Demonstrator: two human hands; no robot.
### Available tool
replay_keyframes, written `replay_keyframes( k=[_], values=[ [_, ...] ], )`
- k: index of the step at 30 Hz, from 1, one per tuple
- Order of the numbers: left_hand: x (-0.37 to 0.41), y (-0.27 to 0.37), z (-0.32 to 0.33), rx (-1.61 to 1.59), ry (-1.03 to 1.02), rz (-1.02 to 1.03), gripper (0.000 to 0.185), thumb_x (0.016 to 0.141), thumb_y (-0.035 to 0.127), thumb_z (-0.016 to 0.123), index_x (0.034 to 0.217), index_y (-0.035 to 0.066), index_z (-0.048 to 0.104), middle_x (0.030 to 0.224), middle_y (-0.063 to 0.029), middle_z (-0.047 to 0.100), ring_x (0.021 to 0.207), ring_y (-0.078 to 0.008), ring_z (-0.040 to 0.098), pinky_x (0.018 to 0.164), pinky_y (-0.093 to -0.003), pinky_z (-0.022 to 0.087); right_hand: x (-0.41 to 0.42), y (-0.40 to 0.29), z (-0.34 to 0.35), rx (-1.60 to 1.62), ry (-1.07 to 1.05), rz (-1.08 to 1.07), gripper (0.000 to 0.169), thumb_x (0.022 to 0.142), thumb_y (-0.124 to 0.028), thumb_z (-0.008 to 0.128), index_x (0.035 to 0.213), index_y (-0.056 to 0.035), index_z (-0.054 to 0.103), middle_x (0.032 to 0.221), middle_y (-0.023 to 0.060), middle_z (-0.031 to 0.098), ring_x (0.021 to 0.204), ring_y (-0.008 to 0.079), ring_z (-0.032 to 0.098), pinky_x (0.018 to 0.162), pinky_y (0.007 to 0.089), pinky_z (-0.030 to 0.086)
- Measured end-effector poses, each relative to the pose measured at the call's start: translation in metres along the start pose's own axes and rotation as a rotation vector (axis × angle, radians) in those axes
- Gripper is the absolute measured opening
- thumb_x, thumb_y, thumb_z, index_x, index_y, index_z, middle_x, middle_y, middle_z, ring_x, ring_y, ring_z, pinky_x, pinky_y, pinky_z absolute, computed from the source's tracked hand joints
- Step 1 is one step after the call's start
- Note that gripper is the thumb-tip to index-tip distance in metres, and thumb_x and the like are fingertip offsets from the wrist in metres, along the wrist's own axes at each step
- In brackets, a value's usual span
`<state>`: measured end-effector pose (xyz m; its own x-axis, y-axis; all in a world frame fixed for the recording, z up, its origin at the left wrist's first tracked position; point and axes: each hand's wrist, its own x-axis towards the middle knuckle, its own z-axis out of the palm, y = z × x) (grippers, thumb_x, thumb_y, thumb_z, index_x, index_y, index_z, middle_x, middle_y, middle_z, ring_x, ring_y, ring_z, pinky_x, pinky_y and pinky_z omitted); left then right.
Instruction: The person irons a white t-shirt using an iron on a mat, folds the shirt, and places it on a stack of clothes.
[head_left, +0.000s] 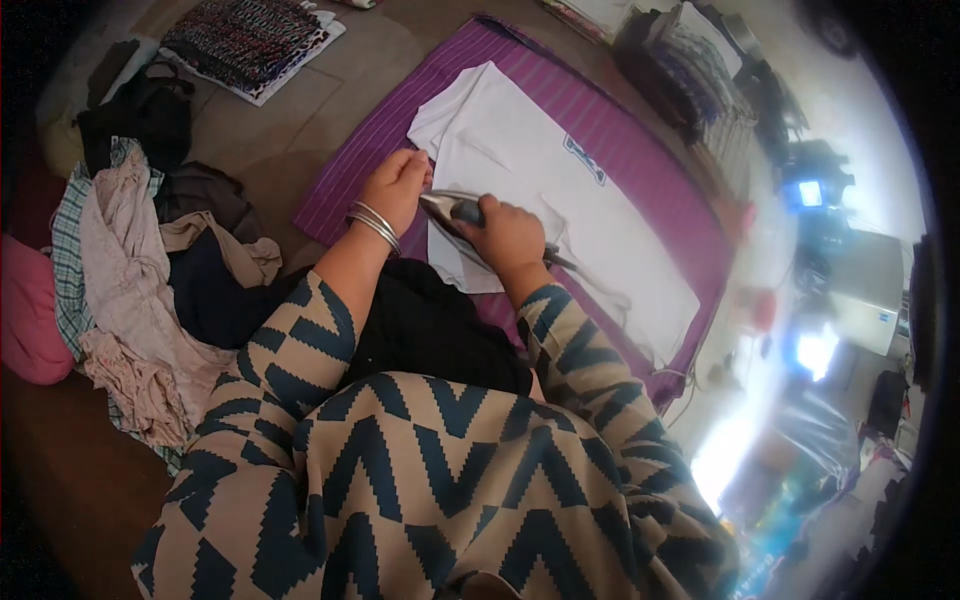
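A white T-shirt (510, 142) with a small dark print lies spread on a purple striped cloth (360, 165). My right hand (510, 232) grips the handle of an electric iron (442, 206), whose metal body rests over the shirt near its left edge. The iron's cord runs back across the shirt to the lower right. Just left of the iron's tip, my left hand (397, 184), with metal bangles at the wrist, has its fingers closed at the shirt's edge, seemingly pinching the fabric. Its fingertips are partly hidden.
Rumpled clothes (127, 247) are heaped on the left, beside a pink item (34, 315). A folded patterned fabric (244, 41) lies on the tiled floor at the upper left. A stack of folded fabric (690, 75) stands at the upper right. Black cloth (435, 330) lies before my body.
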<state>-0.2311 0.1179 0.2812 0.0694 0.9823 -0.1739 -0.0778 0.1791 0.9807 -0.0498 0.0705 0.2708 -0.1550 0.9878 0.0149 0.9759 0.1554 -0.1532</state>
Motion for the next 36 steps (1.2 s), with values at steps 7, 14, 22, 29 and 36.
replay_keyframes(
  k=[7,14,22,29,36],
  values=[
    [0.008,-0.006,-0.008,0.003,0.047,-0.030,0.026,0.098,0.025,0.049,0.087,0.004,0.059,0.078,-0.0002,0.056,0.071,-0.0086,0.050,0.067,-0.0235,0.043,0.014,-0.020,-0.017,0.062,-0.165,0.133,0.036,0.077,-0.044,0.068,0.087,-0.0103,0.062,0.078,0.0123,0.068,0.071,0.0321,0.067,0.063,0.0439,0.052],
    [0.009,-0.003,-0.001,0.052,0.022,-0.093,0.025,0.097,0.026,0.052,0.091,0.004,0.060,0.081,-0.0007,0.059,0.071,-0.0080,0.051,0.067,-0.0231,0.044,-0.030,0.016,-0.044,0.051,-0.269,0.120,0.049,0.073,-0.057,0.067,0.090,-0.0104,0.064,0.077,0.0152,0.067,0.074,0.0346,0.066,0.065,0.0454,0.051],
    [0.010,-0.006,-0.004,0.155,-0.064,-0.121,0.024,0.096,0.026,0.053,0.097,0.003,0.062,0.086,-0.0018,0.062,0.074,-0.0087,0.054,0.070,-0.0237,0.046,0.011,0.057,-0.043,0.134,-0.245,0.249,0.046,0.075,-0.052,0.066,0.089,-0.0087,0.067,0.084,0.0163,0.067,0.081,0.0343,0.065,0.071,0.0440,0.050],
    [0.005,-0.001,-0.001,0.041,-0.011,-0.102,0.023,0.095,0.023,0.052,0.096,0.002,0.061,0.087,-0.0032,0.063,0.079,-0.0099,0.058,0.071,-0.0258,0.047,-0.039,0.011,-0.029,0.120,-0.375,-0.102,0.042,0.072,-0.052,0.068,0.082,-0.0117,0.064,0.076,0.0128,0.066,0.075,0.0340,0.065,0.066,0.0453,0.050],
    [-0.003,0.005,-0.009,0.163,-0.035,-0.108,0.022,0.095,0.023,0.052,0.096,0.003,0.062,0.085,-0.0018,0.061,0.077,-0.0102,0.054,0.072,-0.0251,0.046,-0.047,0.013,-0.032,0.098,-0.463,-0.107,0.037,0.075,-0.046,0.068,0.086,-0.0116,0.064,0.076,0.0125,0.067,0.074,0.0335,0.065,0.066,0.0444,0.051]
  ],
)
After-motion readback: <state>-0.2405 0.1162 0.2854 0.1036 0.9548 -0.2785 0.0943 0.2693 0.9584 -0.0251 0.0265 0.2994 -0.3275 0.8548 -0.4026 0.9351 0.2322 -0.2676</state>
